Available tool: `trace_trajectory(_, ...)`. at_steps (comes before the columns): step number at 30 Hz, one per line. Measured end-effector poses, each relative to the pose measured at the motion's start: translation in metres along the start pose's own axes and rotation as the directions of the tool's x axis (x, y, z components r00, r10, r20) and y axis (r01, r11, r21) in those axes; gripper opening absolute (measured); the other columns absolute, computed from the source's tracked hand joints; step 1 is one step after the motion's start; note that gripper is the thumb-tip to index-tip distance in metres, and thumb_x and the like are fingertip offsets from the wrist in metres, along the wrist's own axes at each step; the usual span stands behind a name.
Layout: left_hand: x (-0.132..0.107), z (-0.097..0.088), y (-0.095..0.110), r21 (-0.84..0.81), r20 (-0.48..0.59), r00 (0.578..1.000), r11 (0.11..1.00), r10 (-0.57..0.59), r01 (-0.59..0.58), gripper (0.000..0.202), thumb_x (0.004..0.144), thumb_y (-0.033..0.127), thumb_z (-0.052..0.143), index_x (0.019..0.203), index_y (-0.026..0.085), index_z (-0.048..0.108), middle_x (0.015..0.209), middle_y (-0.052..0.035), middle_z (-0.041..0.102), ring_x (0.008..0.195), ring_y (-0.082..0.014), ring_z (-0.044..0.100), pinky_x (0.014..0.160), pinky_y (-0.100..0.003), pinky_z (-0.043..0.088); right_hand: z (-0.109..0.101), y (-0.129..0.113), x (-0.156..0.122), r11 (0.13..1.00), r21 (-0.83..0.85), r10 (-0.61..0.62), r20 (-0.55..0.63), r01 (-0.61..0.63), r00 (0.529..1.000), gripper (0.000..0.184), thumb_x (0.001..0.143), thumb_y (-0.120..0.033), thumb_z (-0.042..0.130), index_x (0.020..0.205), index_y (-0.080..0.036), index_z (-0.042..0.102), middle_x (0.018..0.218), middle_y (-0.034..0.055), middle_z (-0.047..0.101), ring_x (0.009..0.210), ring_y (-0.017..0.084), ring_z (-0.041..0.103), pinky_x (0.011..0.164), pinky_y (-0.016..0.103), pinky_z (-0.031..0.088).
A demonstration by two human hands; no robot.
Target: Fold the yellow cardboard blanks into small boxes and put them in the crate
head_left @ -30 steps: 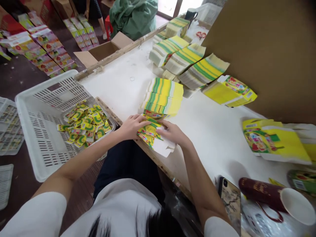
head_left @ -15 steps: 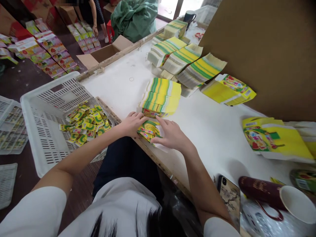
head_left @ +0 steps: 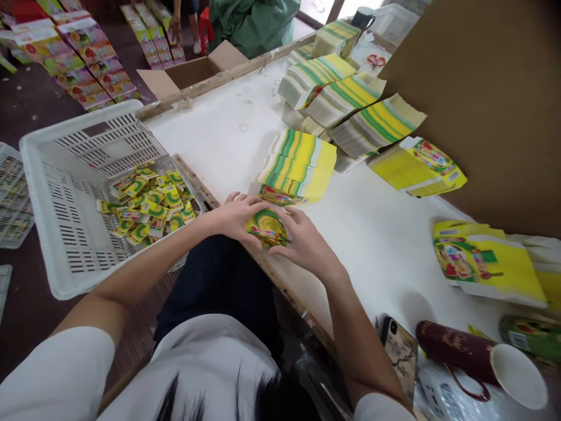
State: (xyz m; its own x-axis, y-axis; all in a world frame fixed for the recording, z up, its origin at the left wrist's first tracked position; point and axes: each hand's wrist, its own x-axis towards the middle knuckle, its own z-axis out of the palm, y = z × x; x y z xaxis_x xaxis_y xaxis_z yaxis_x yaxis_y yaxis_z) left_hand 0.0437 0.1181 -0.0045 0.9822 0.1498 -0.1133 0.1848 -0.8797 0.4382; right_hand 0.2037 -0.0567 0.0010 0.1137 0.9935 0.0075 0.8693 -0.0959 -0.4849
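A small folded yellow-green printed carton (head_left: 267, 227) sits at the near edge of the white table (head_left: 372, 228). My left hand (head_left: 239, 215) curls round its left side and my right hand (head_left: 302, 244) presses its right side, so both hands grip it. Just behind it lies a fanned stack of flat carton blanks (head_left: 295, 169). To my left, a white slotted plastic basket (head_left: 65, 193) holds several folded cartons (head_left: 146, 202).
More stacks of blanks (head_left: 346, 102) lie at the back by a big brown cardboard sheet (head_left: 491, 88). A phone (head_left: 400, 356), a dark red mug (head_left: 473, 356) and larger yellow cartons (head_left: 482, 263) are at the right. Another person's hand (head_left: 176, 26) shows at top.
The carton has been folded smaller between my hands; its white flap no longer shows. Both hands have closed in round it. The view has shifted slightly.
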Motion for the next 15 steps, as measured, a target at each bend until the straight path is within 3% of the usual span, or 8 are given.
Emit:
trace_trajectory(4,-0.004,0.008,-0.004,-0.084,-0.080,0.997,0.996,-0.003,-0.004,0.079,0.078,0.054,0.076,0.143,0.021,0.047,0.141,-0.0177,0.054,0.133,-0.0365,0.048,0.112,-0.052,0.031,-0.004,-0.009,-0.009,0.986,-0.110,0.120,-0.023,-0.122,0.992,0.048,0.084,-0.025,0.070,0.130,-0.018,0.059,0.116,0.0166,0.065,0.107,0.035,0.062,0.096,0.051,0.051)
trace_trajectory(7,-0.005,0.017,-0.006,-0.132,-0.146,0.989,0.991,0.005,-0.024,0.078,0.078,0.052,0.076,0.143,0.020,0.048,0.143,-0.0178,0.054,0.134,-0.0350,0.048,0.112,-0.050,0.033,0.006,-0.017,-0.012,0.975,-0.113,0.187,-0.043,-0.190,0.981,0.030,0.088,-0.023,0.063,0.118,-0.018,0.066,0.110,0.0152,0.066,0.099,0.033,0.064,0.088,0.046,0.055)
trace_trajectory(12,-0.008,0.028,-0.003,-0.164,-0.205,0.979,0.986,-0.021,-0.013,0.079,0.075,0.051,0.079,0.143,0.022,0.049,0.147,-0.0180,0.050,0.140,-0.0372,0.043,0.114,-0.054,0.032,0.026,-0.018,-0.018,0.977,-0.080,0.175,-0.219,-0.196,0.960,0.020,0.090,-0.023,0.057,0.108,-0.019,0.066,0.102,0.0141,0.063,0.095,0.031,0.060,0.087,0.046,0.053)
trace_trajectory(15,-0.017,0.037,0.009,-0.152,-0.393,0.919,0.988,-0.043,-0.019,0.084,0.072,0.055,0.081,0.142,0.021,0.050,0.157,-0.0205,0.038,0.148,-0.0400,0.030,0.118,-0.057,0.025,0.032,-0.016,-0.021,0.974,-0.082,0.183,-0.269,-0.211,0.946,0.021,0.088,-0.024,0.058,0.108,-0.018,0.061,0.099,0.0148,0.061,0.093,0.033,0.057,0.084,0.048,0.051)
